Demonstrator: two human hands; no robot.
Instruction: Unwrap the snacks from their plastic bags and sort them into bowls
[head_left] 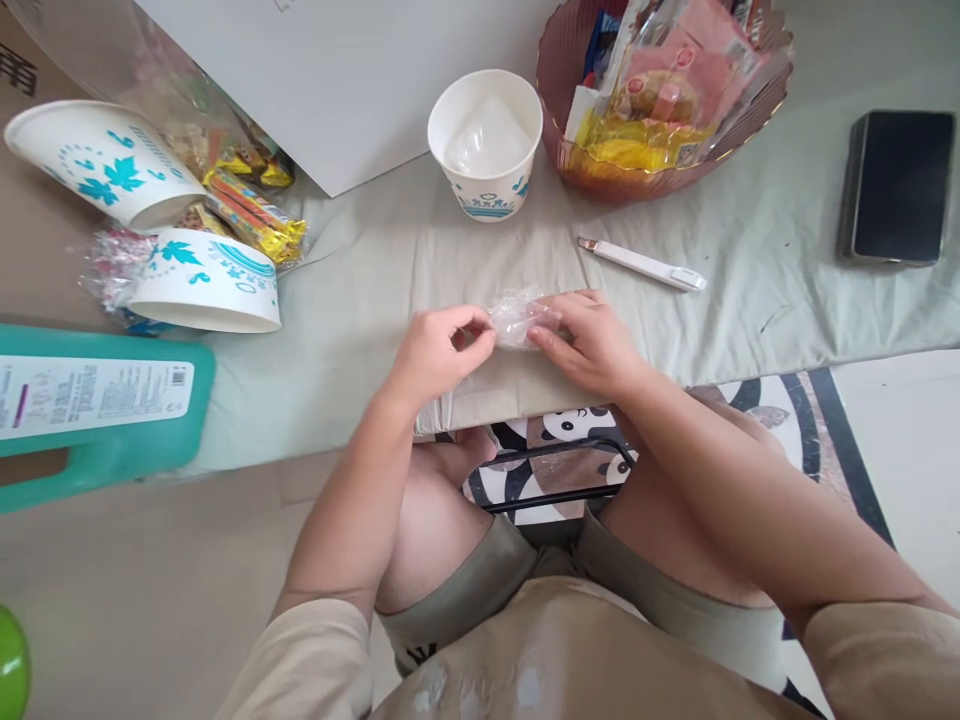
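Observation:
A small crumpled piece of clear plastic wrap (514, 316) is between my hands, close to the table's front edge. My left hand (447, 345) pinches its left side between thumb and forefinger. From the other side, my right hand (581, 335) grips the wrap with thumb and fingers. Whether anything lies inside the wrap I cannot make out. Beyond my hands stands an upright white paper cup (491, 190) with a blue pattern and clear plastic in it. A white utility knife (641, 265) lies behind my right hand.
A pink ribbed bowl (551, 130) holds snack packets. A dark phone-like object (900, 187) lies at the right. Two paper cups (217, 280) lie tipped at the left near wrapped snacks (255, 215). A teal jug (187, 400) and a white box (360, 80) flank the cloth-covered table (360, 290).

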